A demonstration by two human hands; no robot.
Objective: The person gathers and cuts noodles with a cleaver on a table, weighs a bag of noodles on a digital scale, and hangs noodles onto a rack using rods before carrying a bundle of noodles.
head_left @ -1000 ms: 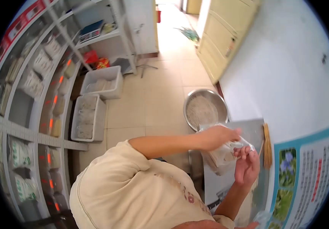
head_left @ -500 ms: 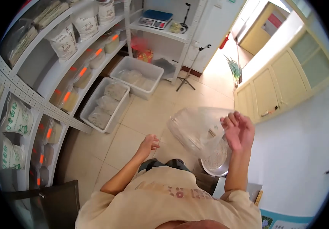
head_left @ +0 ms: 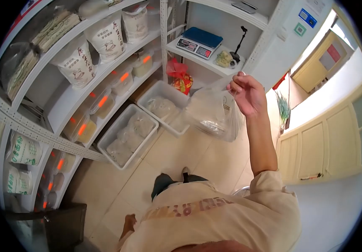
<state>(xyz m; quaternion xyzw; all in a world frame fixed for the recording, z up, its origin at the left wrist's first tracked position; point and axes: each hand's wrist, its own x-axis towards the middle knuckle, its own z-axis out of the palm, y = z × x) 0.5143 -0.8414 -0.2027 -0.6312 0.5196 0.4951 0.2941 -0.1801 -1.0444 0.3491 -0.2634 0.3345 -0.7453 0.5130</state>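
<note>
My right hand (head_left: 249,95) is raised in front of me, its fingers closed on the gathered top of a clear plastic bag (head_left: 214,112). Pale contents weigh down the lower part of the bag, but I cannot make out what they are. It hangs in front of the farther white tub (head_left: 145,100), overlapping it in view. Down by my left side, my left hand (head_left: 129,221) hangs partly in view. Its fingers are loosely bent and a little apart, with nothing visible in them.
White shelving (head_left: 59,105) on the left carries printed flour sacks (head_left: 107,38) and lidded boxes (head_left: 101,103). A nearer white tub (head_left: 118,157) holds several bagged bundles. Ahead, a scale (head_left: 200,43) sits on a shelf. A yellow door (head_left: 315,151) stands at the right; a dark chair back (head_left: 65,227) is lower left.
My right hand has lifted the bag up and forward, away from the metal bowl at my right. My left hand has dropped back to my side. The view has turned toward the shelves.
</note>
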